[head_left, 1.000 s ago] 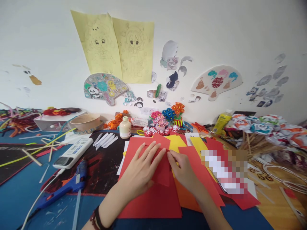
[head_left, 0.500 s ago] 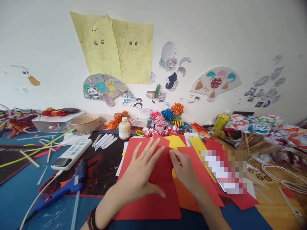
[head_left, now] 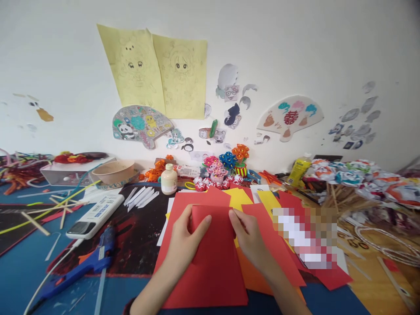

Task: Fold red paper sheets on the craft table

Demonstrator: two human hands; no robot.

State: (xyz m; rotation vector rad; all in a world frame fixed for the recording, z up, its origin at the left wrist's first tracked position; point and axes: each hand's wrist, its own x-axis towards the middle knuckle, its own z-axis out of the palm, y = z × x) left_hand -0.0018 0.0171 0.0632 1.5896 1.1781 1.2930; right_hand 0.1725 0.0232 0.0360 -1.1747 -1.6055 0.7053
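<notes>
A piece of red paper [head_left: 215,232] stands between my hands, its top edge level and facing me. My left hand [head_left: 185,234] grips its left side, thumb on the front and fingers behind. The right edge, near the top corner, is pinched by my right hand [head_left: 247,229] between thumb and fingers. Below and behind it lie larger red sheets [head_left: 183,288]; where the held paper's lower part ends against them I cannot tell. Yellow paper [head_left: 239,197] and orange paper [head_left: 254,271] show from under the red ones on the right.
A blue glue gun [head_left: 98,258] and a white power bank [head_left: 95,216] with a cable lie to the left. Behind the paper stand a cream bottle [head_left: 169,180] and small flower pots [head_left: 241,169]. A yellow bottle [head_left: 298,170] and crumpled-paper bundles [head_left: 357,173] are at the right.
My left hand has gone from spread flat over the red paper to gripping its left side. The paper's top now appears raised between both hands. My right hand keeps its pinch.
</notes>
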